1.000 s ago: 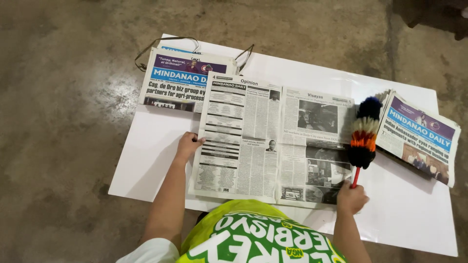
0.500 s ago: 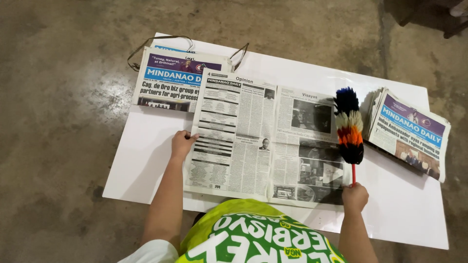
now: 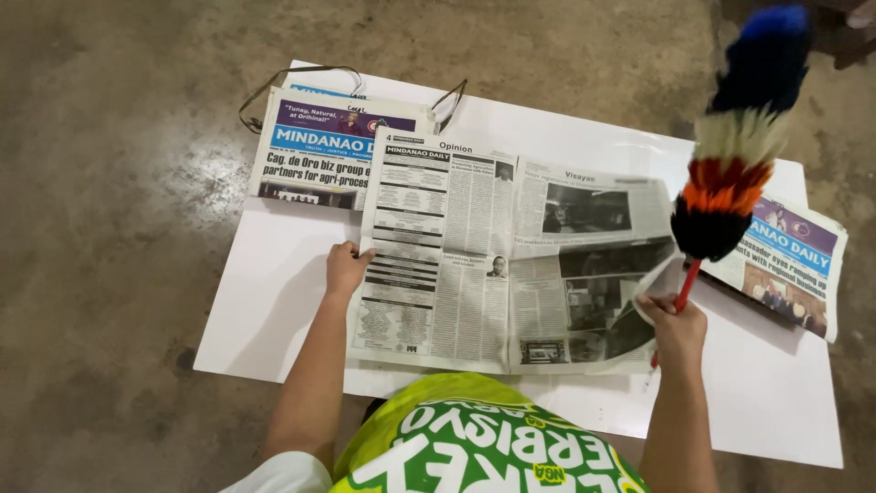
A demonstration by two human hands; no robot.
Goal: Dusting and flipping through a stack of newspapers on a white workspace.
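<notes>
The right hand (image 3: 677, 321) clasps the red handle of a fluffy feather duster (image 3: 737, 151) — blue, black, cream, orange bands — raised at the right, while the left hand (image 3: 347, 270) presses flat on the open black-and-white newspaper (image 3: 511, 251).

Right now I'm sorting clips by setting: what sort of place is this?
Probably a workshop or garage-like room: bare stained concrete floor, a white board laid flat on it as a work surface, newspapers spread on top.

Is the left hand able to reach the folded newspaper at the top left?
Probably yes. The left hand rests on the open newspaper, and the folded newspaper lies just beyond with nothing between.
</notes>
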